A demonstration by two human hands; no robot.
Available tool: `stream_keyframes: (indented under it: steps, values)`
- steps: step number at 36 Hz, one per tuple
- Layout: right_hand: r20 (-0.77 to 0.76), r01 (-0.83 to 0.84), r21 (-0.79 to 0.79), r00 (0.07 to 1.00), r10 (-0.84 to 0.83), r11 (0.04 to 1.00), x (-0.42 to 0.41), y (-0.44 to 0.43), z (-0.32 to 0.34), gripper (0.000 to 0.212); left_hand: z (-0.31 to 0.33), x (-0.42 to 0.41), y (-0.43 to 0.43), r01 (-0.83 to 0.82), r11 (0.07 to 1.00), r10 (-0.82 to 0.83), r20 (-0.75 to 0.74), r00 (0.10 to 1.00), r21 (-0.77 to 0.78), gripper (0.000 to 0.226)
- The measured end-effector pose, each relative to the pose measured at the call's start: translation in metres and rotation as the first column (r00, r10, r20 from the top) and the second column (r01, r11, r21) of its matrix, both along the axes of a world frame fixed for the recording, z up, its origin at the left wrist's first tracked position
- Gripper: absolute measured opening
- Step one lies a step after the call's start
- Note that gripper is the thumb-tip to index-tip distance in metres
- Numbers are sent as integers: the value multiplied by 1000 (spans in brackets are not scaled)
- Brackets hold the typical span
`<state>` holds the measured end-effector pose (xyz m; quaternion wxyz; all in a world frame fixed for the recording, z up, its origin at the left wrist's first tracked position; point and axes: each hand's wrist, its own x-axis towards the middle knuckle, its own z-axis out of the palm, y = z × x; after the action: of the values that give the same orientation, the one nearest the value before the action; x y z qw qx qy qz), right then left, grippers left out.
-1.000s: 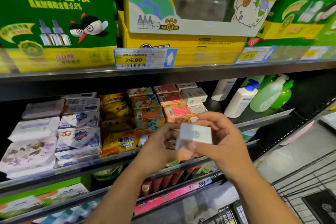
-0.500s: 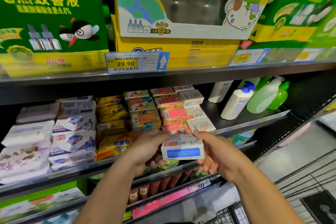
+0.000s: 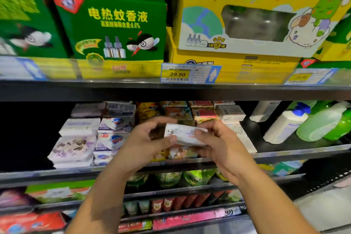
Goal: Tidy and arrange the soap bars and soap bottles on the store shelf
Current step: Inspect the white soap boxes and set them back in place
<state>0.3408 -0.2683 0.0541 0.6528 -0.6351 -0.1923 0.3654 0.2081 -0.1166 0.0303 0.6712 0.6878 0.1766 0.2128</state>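
soap bars (image 3: 114,135) stacked left on shelf (image 3: 296,147), soap bottles (image 3: 284,125) right, boxes (image 3: 117,24) above

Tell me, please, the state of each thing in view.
Soap box: held in front of the shelf, between both hands.
Left hand: grips the box's left end.
Right hand: grips its right end.
White bottle: standing on the shelf.
Green bottles: standing beside it.
Soap stacks: resting on the shelf.

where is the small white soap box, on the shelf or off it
Off it: small white soap box is held between left hand and right hand.
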Motion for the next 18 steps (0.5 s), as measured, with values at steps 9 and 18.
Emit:
stream_keyframes:
  steps: [9, 18]
  values:
    - [427, -321, -41, 850, 307, 946, -40, 58, -13, 30, 11, -68, 52, 55, 753, 181, -287, 941, 655, 78]
    - [443, -572, -170, 683, 581, 803, -67, 127, -54, 49, -22, -144, 105, 105, 558, 361, -355, 862, 823, 71]
